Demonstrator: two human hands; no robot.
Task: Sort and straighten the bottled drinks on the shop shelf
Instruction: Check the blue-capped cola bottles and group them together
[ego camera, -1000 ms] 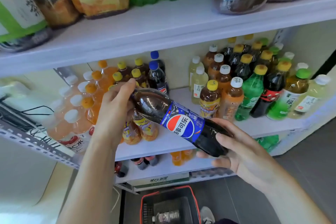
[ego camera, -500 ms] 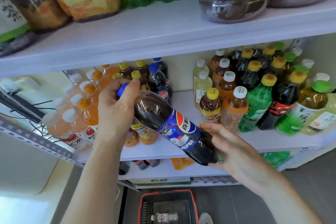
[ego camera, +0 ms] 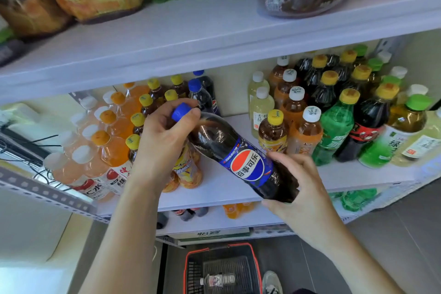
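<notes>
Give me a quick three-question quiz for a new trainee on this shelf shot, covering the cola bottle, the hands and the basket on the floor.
1. True or false: the cola bottle stands upright and untouched.
2. The left hand grips the cola bottle at: A, the end with the blue cap; B, the label; C, the base.
3. How many bottles show inside the red-rimmed basket?

Key: 1 false, it is held tilted. 2 A. 3 one.

Free shelf lane between left bottles, right bottles.
</notes>
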